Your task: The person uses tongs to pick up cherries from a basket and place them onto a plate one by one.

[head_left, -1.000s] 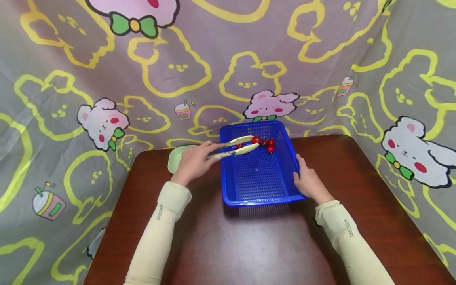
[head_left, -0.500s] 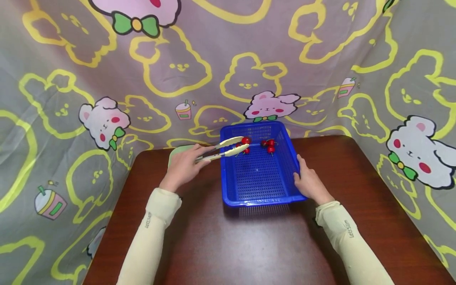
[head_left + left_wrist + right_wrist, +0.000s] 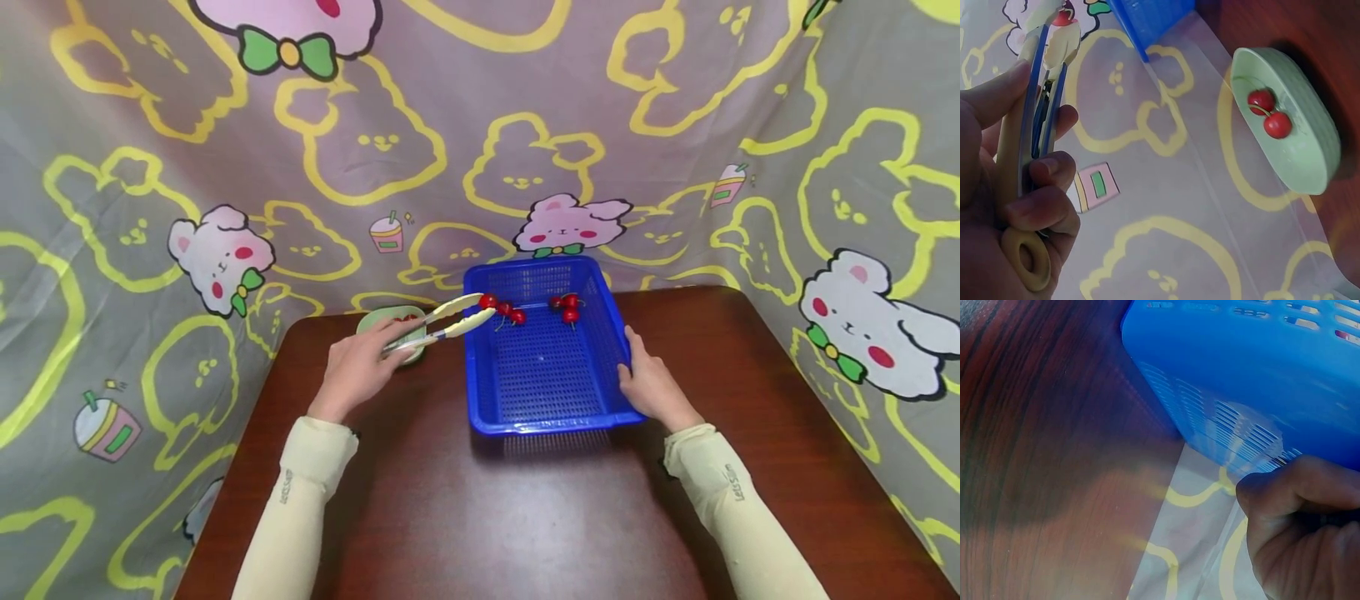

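Observation:
My left hand [image 3: 356, 371] grips a pair of tongs [image 3: 468, 322] with pale yellow tips. A red cherry [image 3: 488, 301] sits between those tips, above the left rim of a blue plastic basket [image 3: 555, 423]. Inside the basket lie more cherries, a few at the left [image 3: 518, 317] and several at the right [image 3: 571, 316]. My right hand [image 3: 652, 383] holds the basket's right side; the right wrist view shows its curled fingers [image 3: 1297, 487] at the blue wall. Near the left hand stands a light green bowl [image 3: 1297, 159] with two stemmed cherries [image 3: 1277, 125] visible in it.
Everything stands on a dark brown wooden table [image 3: 525, 517]. A grey cloth [image 3: 420, 108] with yellow outlines and rabbit prints hangs behind and at both sides. In the head view, the left hand and tongs partly cover the bowl.
My left hand and the tongs have moved left, carrying the cherry from inside the basket to its left rim. More of the bowl shows. The right hand and basket have stayed put.

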`<state>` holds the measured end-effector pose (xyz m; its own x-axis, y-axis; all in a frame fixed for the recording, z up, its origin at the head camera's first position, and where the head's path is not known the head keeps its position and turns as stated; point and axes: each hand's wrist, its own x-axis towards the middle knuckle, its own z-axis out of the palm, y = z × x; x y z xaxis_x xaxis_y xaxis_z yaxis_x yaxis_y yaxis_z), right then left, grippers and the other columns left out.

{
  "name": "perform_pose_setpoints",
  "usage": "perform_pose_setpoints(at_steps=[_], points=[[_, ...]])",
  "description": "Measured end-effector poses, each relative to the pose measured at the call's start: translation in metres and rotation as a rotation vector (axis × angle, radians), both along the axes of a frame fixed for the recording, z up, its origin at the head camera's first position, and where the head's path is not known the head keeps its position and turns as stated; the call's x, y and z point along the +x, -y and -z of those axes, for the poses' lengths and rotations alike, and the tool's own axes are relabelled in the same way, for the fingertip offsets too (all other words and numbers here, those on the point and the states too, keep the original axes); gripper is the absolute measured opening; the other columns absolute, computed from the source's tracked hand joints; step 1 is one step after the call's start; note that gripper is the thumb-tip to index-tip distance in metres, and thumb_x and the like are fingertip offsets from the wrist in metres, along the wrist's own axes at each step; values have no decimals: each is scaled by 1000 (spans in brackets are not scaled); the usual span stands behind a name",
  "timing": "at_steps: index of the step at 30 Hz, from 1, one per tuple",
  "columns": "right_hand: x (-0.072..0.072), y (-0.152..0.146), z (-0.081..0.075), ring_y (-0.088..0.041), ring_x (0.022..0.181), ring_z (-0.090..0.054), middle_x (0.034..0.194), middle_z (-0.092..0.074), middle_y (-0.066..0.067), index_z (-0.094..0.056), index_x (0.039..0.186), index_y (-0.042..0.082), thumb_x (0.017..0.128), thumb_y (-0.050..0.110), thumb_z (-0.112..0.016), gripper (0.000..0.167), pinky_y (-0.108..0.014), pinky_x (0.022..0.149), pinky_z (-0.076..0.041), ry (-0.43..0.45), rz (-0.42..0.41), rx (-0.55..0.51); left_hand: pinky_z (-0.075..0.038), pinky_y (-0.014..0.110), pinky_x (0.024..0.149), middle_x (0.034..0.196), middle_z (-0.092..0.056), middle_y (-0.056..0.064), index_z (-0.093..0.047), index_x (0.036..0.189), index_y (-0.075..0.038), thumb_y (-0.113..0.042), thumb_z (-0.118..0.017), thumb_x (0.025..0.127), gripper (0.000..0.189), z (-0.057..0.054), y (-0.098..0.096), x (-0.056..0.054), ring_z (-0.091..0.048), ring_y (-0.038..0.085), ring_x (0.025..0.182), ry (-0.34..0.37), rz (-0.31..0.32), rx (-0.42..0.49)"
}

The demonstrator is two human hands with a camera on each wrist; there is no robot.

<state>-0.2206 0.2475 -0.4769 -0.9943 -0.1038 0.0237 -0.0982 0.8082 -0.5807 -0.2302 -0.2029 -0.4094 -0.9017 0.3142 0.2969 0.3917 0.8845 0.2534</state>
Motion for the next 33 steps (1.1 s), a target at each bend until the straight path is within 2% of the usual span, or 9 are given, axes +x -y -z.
perform_pose_setpoints(at_steps=[4, 10, 15, 25, 33], points=[[1, 1, -1, -49, 101, -66, 128, -56, -46, -15, 160, -7, 104, 10, -48, 68, -62, 90, -50, -1, -2, 0, -42, 38, 63, 110, -65, -6, -60, 144, -41, -41, -70, 98, 46, 2, 11, 5, -56, 18, 72, 6, -18, -4], [0, 2, -1, -50, 101, -66, 130, -55, -46, -15, 160, -7, 104, 10, -49, 67, -63, 91, -50, -1, 3, 5, -42, 43, 64, 119, -66, -4, -59, 145, -41, -38, -71, 98, 49, 5, 28, 8, -59, 23, 72, 2, -56, -7], [0, 2, -1, -52, 104, -66, 131, -54, -46, -16, 160, -7, 104, 10, -49, 67, -64, 92, -49, -1, 4, 7, -36, 37, 61, 108, -64, -4, -60, 144, -41, -36, -72, 98, 49, 8, 43, 10, -51, 18, 67, 4, -84, 4], [0, 2, 1, -56, 107, -65, 131, -54, -47, -17, 160, -8, 103, 9, -49, 67, -65, 92, -49, -24, 4, 8, -38, 39, 64, 115, -66, -4, -62, 142, -37, -35, -70, 99, 43, 14, 69, 13, -57, 20, 77, -6, -145, 39], [-1, 1, 2, -54, 105, -66, 130, -54, -47, -17, 160, -9, 104, 9, -49, 67, -65, 92, -49, -21, -1, 9, -39, 45, 65, 112, -66, -2, -62, 143, -35, -33, -70, 100, 44, 21, 85, 12, -60, 23, 81, 3, -212, 43]])
